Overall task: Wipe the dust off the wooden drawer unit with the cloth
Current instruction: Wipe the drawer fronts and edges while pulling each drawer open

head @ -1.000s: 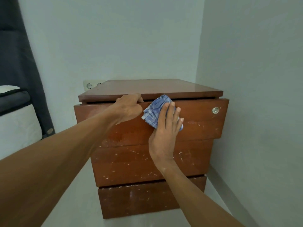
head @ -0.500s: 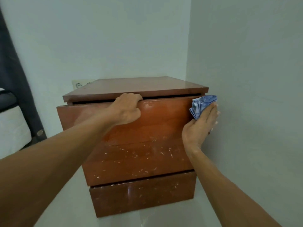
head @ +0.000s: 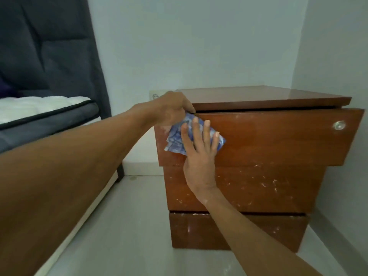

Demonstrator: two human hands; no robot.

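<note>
Wooden drawer unit (head: 278, 140): three drawers, one cloth (head: 175, 136), two hands.

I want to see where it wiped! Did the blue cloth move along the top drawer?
Yes. The blue cloth went from the top drawer's right edge, past the round knob, to its left end.

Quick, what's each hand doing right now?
Left hand: closed, gripping the top drawer's upper edge.
Right hand: open, pressing the blue cloth flat on that drawer.

Soft, even, dimmish light; faint glare on unit top (head: 268, 95); edges perhaps wide-angle bowed.
</note>
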